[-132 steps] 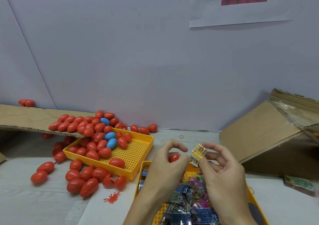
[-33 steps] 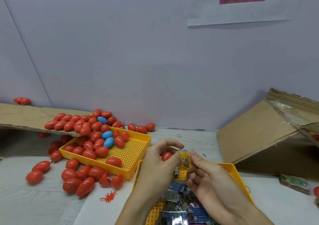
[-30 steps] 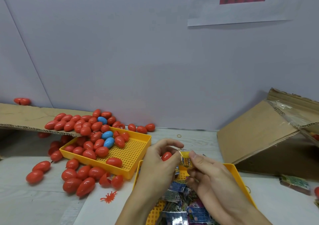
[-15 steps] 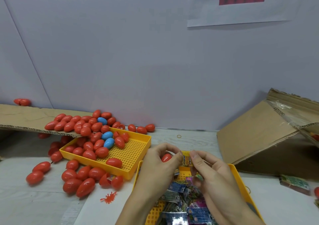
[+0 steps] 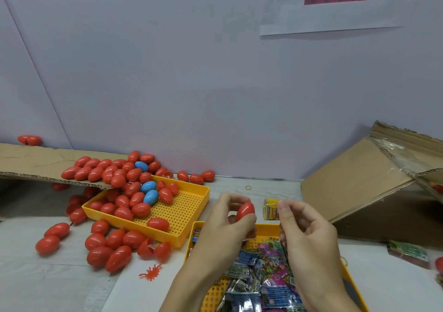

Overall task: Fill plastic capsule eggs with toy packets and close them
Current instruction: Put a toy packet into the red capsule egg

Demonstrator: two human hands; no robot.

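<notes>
Red egg (image 5: pixel 245 211) in left hand (image 5: pixel 225 225), yellow packet (image 5: pixel 271 209) pinched by right hand (image 5: pixel 309 237)

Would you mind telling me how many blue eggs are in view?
3: one blue egg on the cardboard flap among the red ones, two more side by side in the far yellow tray. Others may be buried.

A single head-worn wide-angle view looks forward and slightly down from close above the pale tabletop (image 5: pixel 36 285), facing the plain lilac wall (image 5: pixel 167 72), with both hands near the bottom edge.
</notes>
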